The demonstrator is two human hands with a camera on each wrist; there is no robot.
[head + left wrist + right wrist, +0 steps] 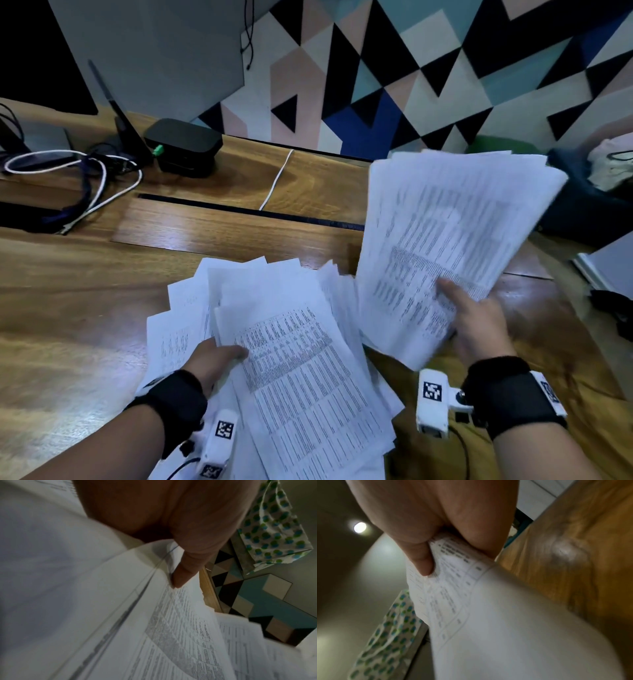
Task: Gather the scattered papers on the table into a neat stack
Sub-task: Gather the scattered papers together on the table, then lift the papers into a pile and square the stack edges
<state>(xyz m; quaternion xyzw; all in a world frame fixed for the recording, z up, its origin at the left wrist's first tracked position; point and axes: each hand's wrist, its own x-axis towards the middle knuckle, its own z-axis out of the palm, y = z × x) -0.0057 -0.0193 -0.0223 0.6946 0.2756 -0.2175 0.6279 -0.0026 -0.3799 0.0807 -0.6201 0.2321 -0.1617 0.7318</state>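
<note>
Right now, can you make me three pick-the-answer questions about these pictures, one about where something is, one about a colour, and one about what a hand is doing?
1. Where is the black rounded box?
A. far left of the brown wooden table
B. under the papers
C. in a hand

2. What colour is the thin cable running to the table's back edge?
A. red
B. white
C. yellow

3. What is the right hand doing?
A. resting flat on the table
B. pointing at the wall
C. holding up a fanned bundle of white printed papers

Answers: 1 A, it sits by the tangled cables. 2 B, it shows white against the wood. 3 C, the thumb presses on the sheets, lifted off the table.
</note>
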